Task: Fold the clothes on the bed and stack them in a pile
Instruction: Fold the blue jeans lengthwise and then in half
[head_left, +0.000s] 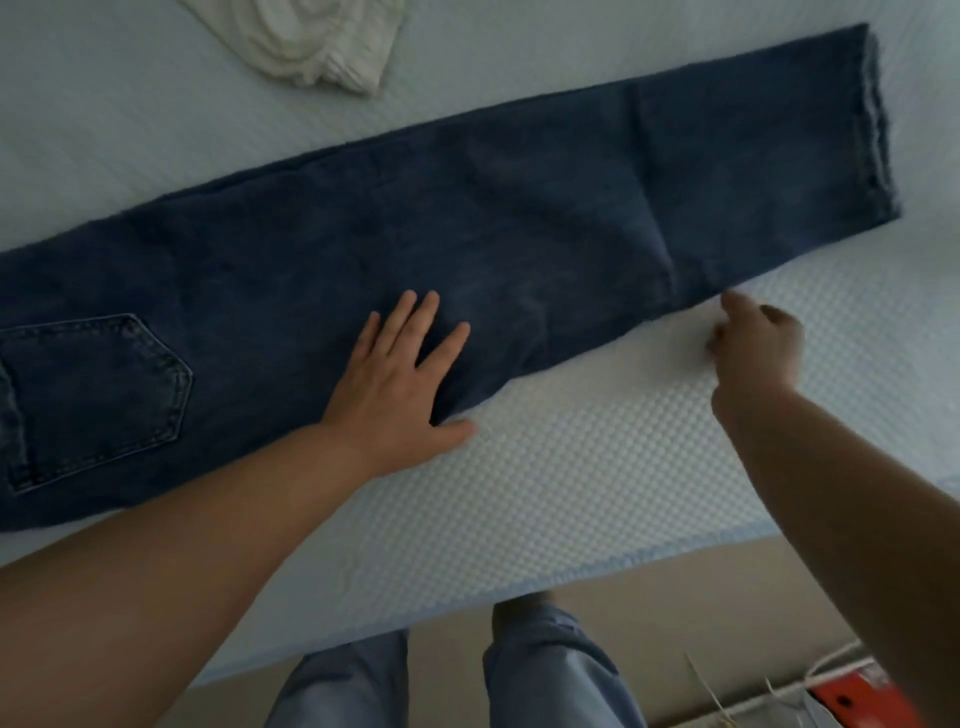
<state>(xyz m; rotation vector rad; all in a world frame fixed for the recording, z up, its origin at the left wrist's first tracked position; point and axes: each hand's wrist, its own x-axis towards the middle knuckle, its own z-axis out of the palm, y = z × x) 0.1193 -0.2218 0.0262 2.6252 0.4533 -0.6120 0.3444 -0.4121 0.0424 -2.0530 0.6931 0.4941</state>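
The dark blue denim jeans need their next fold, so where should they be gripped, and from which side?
Grip the dark blue denim jeans at the hem end, coming from the right. They lie flat and lengthwise, legs stacked, so that free end can swing toward the pocket while the left hand presses mid-leg. The right hand is nearest.

Dark blue jeans (441, 208), folded lengthwise, lie flat diagonally across the bed (597, 457), back pocket up; crumpled cream garment (311, 36) lies beyond.

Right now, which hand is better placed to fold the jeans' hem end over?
The right hand: it sits at the near edge of the jeans, closer to the hem, while the left hand lies flat mid-leg.
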